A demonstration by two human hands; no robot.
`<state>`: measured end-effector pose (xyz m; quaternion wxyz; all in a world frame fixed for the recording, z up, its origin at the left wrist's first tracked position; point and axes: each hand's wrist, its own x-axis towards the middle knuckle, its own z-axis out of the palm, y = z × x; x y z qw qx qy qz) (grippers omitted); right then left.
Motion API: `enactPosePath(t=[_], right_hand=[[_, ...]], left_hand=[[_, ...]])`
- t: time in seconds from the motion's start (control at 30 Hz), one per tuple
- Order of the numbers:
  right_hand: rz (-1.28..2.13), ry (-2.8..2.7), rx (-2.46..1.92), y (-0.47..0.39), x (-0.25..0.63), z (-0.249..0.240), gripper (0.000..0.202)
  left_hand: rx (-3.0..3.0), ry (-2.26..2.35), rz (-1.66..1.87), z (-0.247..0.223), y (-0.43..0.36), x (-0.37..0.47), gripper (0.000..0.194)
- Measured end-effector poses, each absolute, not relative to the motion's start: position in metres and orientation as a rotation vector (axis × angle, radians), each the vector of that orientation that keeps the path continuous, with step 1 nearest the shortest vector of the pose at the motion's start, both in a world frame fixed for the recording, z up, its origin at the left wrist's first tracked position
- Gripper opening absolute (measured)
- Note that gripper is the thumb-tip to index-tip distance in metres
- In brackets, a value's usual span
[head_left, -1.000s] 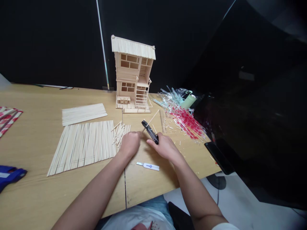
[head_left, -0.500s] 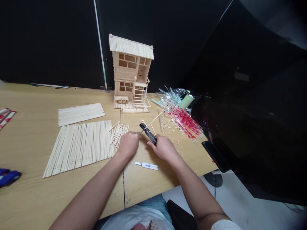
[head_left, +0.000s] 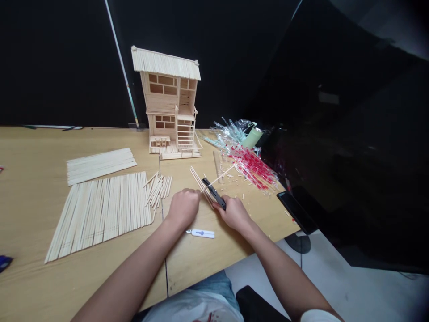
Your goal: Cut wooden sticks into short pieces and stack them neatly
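My left hand (head_left: 184,207) is closed on one end of a thin wooden stick (head_left: 220,175), which slants up to the right. In my right hand (head_left: 236,215) is a black cutting tool (head_left: 214,193), and its far end lies against that stick close to my left fingers. Whether its jaws or blade are open cannot be made out. A few loose sticks (head_left: 197,177) lie under and beside the tool. A small white knife (head_left: 203,233) rests nearer me, its blade tip partly behind my left hand. Short cut sticks (head_left: 160,190) are heaped left of my hands.
A two-storey stick house (head_left: 167,100) stands at the back. On the left lie a wide row of long sticks (head_left: 103,210) and a stick panel (head_left: 100,164). Red-tipped packaged sticks (head_left: 254,165), a green cylinder (head_left: 252,137), a ruler (head_left: 218,165) and a black phone (head_left: 295,211) are right.
The camera view has turned, so the scene sits further left. Both hands have shifted right over the table with the stick and tool, and my left hand now overlaps the white knife's blade.
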<state>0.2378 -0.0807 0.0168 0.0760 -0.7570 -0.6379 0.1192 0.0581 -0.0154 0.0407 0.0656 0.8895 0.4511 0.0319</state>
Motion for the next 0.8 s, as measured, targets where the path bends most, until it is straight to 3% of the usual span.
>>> enactPosePath(t=[0.4,0.8], right_hand=[[0.523,-1.850,-2.163,-0.082,0.260,0.030,0.023],[0.191,-1.536,-2.666,-0.013,0.280,0.021,0.038]], left_hand=[[2.562,1.428,0.241,0.033,-0.009,0.045,0.027],[2.344,1.825,0.384,0.018,0.029,-0.006,0.029]])
